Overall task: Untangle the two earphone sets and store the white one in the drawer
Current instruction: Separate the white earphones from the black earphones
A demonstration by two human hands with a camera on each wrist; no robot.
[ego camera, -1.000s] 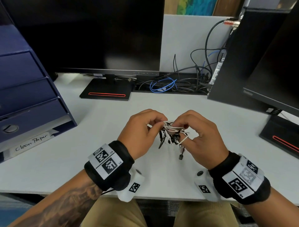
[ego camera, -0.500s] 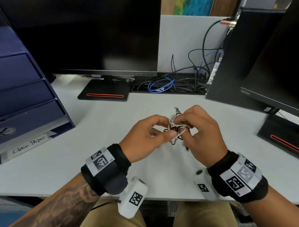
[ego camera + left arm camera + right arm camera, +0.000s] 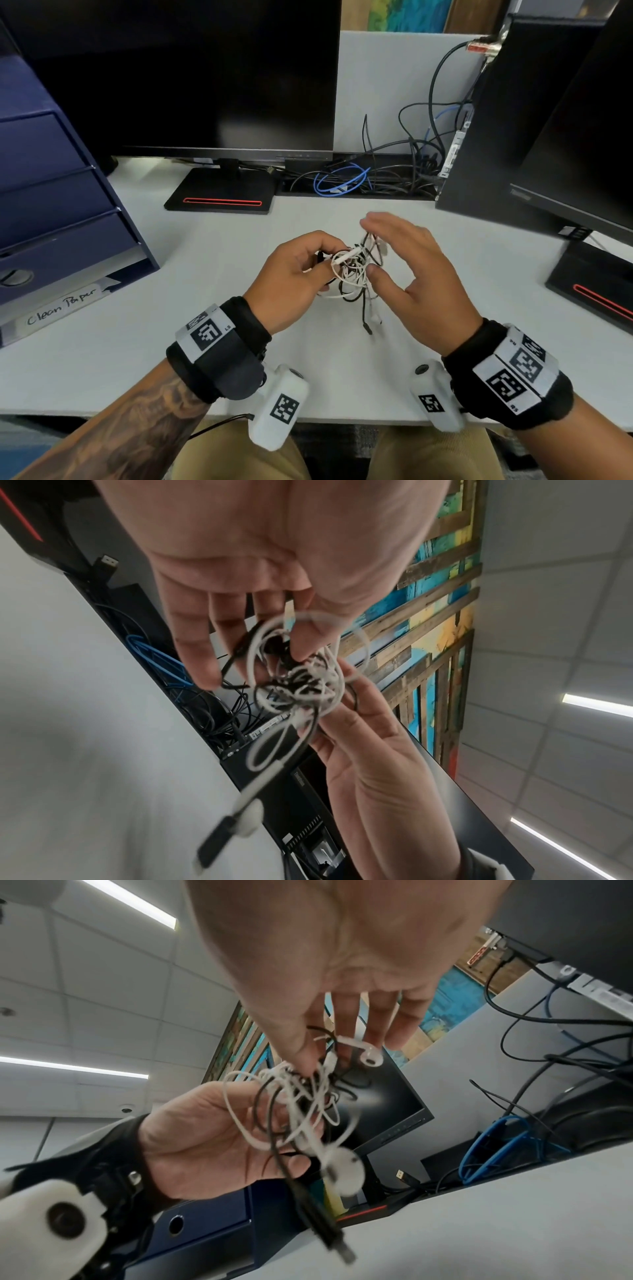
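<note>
Label (image 3: 61,308) under the drawers (image 3: 58,240) reads "Clean Paper". Your left hand (image 3: 291,274) pinches the tangled earphones (image 3: 352,270); your right hand (image 3: 418,274) is spread, thumb touching them.

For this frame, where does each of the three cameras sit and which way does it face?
Head: worn on the head, looking forward and down at the desk; both forearms, left hand and right hand show.
Left wrist: under the left wrist, looking along the palm at the fingers; the right hand enters from below.
Right wrist: under the right wrist, looking along the palm toward the blue drawer unit; the left hand shows.
Shared: all three see the tangled black and white earphone cables.
</note>
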